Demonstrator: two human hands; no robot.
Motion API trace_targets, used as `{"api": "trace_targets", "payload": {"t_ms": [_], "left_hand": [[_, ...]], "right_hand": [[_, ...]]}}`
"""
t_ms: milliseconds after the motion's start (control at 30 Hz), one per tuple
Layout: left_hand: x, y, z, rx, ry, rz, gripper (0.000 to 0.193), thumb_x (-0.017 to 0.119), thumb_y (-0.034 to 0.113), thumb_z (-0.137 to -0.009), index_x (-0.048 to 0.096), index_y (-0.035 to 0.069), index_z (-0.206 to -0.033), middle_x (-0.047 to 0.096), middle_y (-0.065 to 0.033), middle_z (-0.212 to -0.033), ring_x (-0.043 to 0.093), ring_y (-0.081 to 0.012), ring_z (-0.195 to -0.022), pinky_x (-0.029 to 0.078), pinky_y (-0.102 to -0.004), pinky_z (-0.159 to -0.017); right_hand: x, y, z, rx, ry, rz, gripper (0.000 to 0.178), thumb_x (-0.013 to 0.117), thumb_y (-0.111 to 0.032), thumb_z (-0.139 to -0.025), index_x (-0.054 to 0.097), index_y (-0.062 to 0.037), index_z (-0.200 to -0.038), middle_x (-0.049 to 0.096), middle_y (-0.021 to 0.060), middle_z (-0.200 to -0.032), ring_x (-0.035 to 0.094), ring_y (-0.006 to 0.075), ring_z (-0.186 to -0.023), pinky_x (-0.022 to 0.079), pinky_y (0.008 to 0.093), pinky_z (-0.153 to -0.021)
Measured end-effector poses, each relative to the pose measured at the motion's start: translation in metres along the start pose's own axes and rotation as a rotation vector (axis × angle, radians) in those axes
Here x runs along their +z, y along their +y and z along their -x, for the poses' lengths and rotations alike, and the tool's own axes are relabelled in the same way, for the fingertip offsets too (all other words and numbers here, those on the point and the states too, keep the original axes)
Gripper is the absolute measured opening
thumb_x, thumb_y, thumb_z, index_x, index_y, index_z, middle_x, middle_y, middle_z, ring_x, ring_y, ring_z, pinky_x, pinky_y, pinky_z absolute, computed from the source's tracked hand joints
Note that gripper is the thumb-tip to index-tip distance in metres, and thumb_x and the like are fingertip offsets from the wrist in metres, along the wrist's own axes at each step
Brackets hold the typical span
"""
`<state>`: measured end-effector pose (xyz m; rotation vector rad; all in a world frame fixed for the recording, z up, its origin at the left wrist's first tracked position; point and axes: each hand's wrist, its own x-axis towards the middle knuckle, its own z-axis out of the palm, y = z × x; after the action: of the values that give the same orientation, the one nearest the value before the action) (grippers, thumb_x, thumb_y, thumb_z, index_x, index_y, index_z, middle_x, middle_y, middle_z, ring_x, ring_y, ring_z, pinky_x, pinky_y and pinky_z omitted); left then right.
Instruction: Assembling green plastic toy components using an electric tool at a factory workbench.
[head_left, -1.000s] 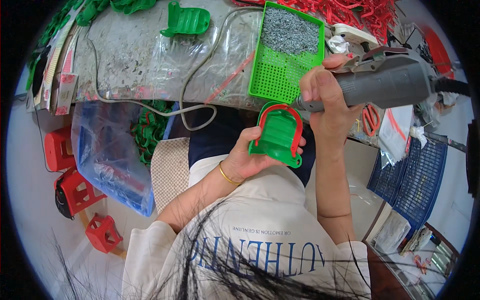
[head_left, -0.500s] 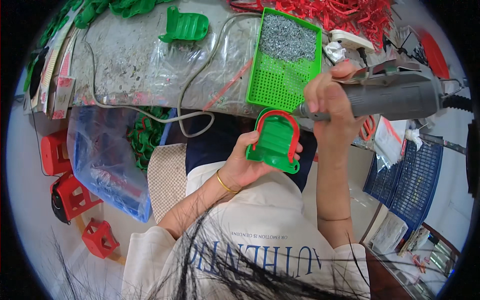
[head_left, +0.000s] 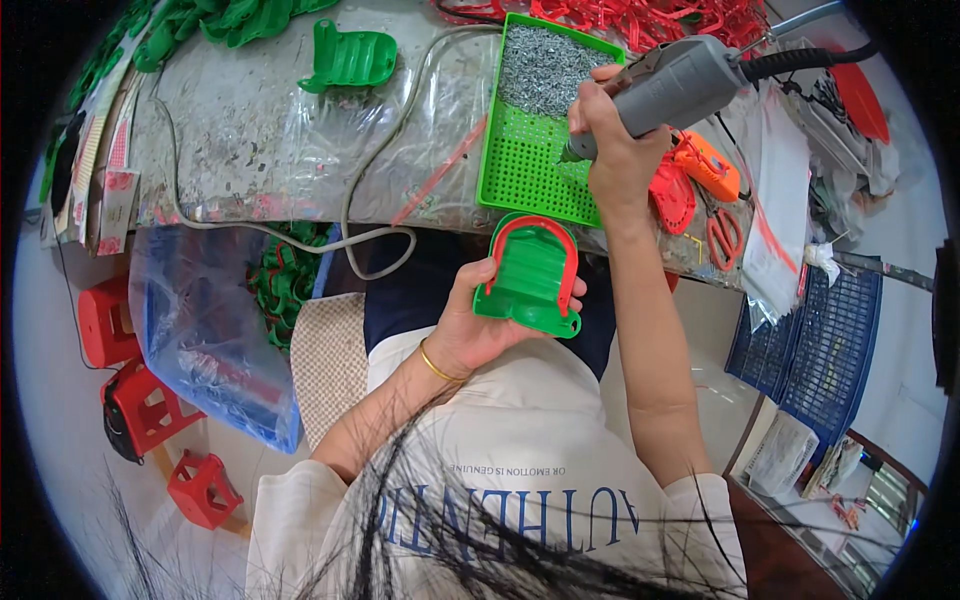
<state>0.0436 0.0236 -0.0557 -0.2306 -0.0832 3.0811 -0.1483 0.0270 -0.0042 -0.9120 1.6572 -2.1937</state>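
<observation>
In front of my body, my left hand [head_left: 465, 328] grips a green plastic part [head_left: 527, 265], thumb on its left edge and fingers behind it. A red U-shaped strip [head_left: 571, 262] lies along the part's rim, its curve at the far end. My right hand [head_left: 622, 150] is wrapped round a grey electric screwdriver [head_left: 684, 88], which slants down to the left. Its tip is over the perforated near half of a bright green tray [head_left: 487, 165]; whether it touches the tray I cannot tell. Small silvery screws [head_left: 548, 70] are heaped in the tray's far half.
Another green part [head_left: 352, 60] lies on the plastic-covered table [head_left: 260, 130], beside a looping grey cable [head_left: 355, 200]. Red strips [head_left: 640, 22] pile up at the back. Scissors [head_left: 722, 240] and an orange tool [head_left: 708, 165] lie right. A plastic-lined blue bin [head_left: 215, 330] stands left.
My right hand has swung the screwdriver up and left, tilting its tip down over the tray. My left hand still holds the green part in nearly the same place.
</observation>
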Motion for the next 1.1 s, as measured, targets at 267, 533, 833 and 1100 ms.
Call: {"api": "trace_targets", "payload": {"t_ms": [267,533,833,1100], "left_hand": [[-0.003,0.001,0.0,0.002,-0.01,0.0,0.071,0.051,0.047,-0.083,0.038,0.0,-0.134,0.05,-0.0277,-0.124,0.056,-0.0362,-0.109,0.047,-0.0481,-0.091],[-0.006,0.0,0.0,0.009,-0.021,-0.001,0.071,0.05,0.048,-0.083,0.038,-0.001,-0.133,0.05,-0.0273,-0.124,0.056,-0.0359,-0.108,0.047,-0.0478,-0.091],[-0.001,-0.001,0.0,0.052,-0.048,-0.049,0.072,0.05,0.049,-0.082,0.04,-0.001,-0.133,0.051,-0.0247,-0.124,0.056,-0.0341,-0.109,0.047,-0.0471,-0.091],[0.003,-0.005,0.004,0.086,0.006,-0.065,0.07,0.051,0.049,-0.082,0.041,0.001,-0.132,0.051,-0.0235,-0.125,0.055,-0.0358,-0.111,0.046,-0.0494,-0.091]], "right_hand": [[0.001,0.007,0.001,-0.019,-0.003,0.002,0.016,0.062,0.001,-0.082,0.055,0.0025,-0.097,0.056,0.0041,-0.072,0.053,0.0119,-0.058,0.044,0.027,-0.056],[0.002,0.006,0.002,-0.013,-0.002,-0.005,0.016,0.063,0.0,-0.082,0.056,0.0027,-0.096,0.056,0.0043,-0.072,0.054,0.0123,-0.058,0.044,0.0266,-0.056],[0.003,-0.064,0.018,-0.044,-0.055,-0.234,0.019,0.061,-0.001,-0.082,0.055,0.0037,-0.099,0.047,0.0026,-0.065,0.044,0.0114,-0.054,0.038,0.0268,-0.053],[-0.006,-0.093,0.072,0.171,-0.1,-0.255,0.025,0.07,-0.001,-0.077,0.058,0.0045,-0.098,0.06,0.0052,-0.075,0.055,0.01,-0.057,0.044,0.0226,-0.054]]}}
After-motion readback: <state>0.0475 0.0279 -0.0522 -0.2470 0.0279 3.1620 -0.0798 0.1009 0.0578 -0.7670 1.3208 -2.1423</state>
